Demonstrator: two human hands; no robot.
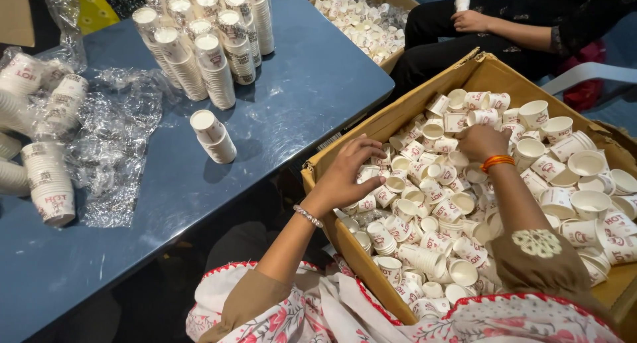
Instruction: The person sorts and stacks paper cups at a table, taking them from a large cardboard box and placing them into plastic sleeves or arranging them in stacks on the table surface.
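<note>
Both of the person's hands are down in the big cardboard box (391, 121), which is heaped with loose white paper cups (464, 204) printed in red. The left hand (350, 172) is just inside the box's near-left wall, fingers curled down into the pile and closing on a few cups there; exactly how many it grips I cannot tell. A beaded bracelet (308, 215) sits on that wrist. The right hand (481, 142) is further into the box, toward its middle, knuckles up and fingers tucked under among the cups; whether it actually holds one is hidden from here. An orange bangle (497, 161) circles that wrist.

Left of the box stands a blue table (298, 97). On it, nearest the box, is one short stack of cups (213, 136), tipped at a slant. Beyond that, further from the box, stands a cluster of tall cup stacks (199, 41). At the table's far side from the box lie crumpled clear plastic wrappers (116, 134) and more sleeved cups (46, 180).

Behind the box another person in dark clothes sits, a hand (470, 20) resting on their lap, beside a second box of cups (361, 21).
</note>
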